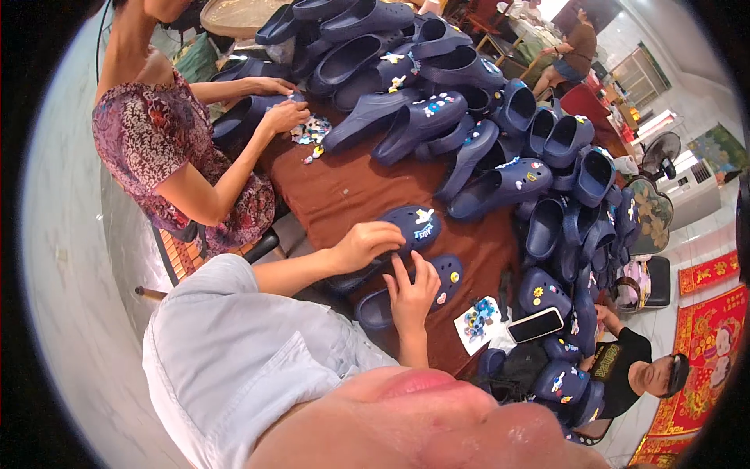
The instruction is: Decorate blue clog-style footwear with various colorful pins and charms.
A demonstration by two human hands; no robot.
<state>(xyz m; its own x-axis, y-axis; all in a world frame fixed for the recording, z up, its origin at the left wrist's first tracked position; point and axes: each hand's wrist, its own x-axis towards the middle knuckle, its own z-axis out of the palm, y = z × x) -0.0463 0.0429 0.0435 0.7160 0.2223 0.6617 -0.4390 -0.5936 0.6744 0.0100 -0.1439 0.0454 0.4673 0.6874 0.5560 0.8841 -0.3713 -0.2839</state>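
Two navy clogs lie in front of me on the brown cloth. The farther clog (pixel 414 224) has a white figure charm and blue lettering charms on its toe. My left hand (pixel 366 248) reaches over it, fingers pressed together at its side; whatever they pinch is too small to see. The nearer clog (pixel 447 273) carries a yellow round charm and a pink heart-shaped charm. Over this clog is my right hand (pixel 414 291), its fingertips bent close to the left fingertips and the farther clog. Anything between the right fingers is hidden.
Navy clogs (pixel 500 187) are piled along the table's far and right sides. A white sheet with small charms (pixel 478 322) and a phone (pixel 535 325) lie at right. Across the brown cloth (pixel 328 187), another person (pixel 176 148) handles a clog beside loose charms (pixel 312 130). Someone in black (pixel 625 367) sits at right.
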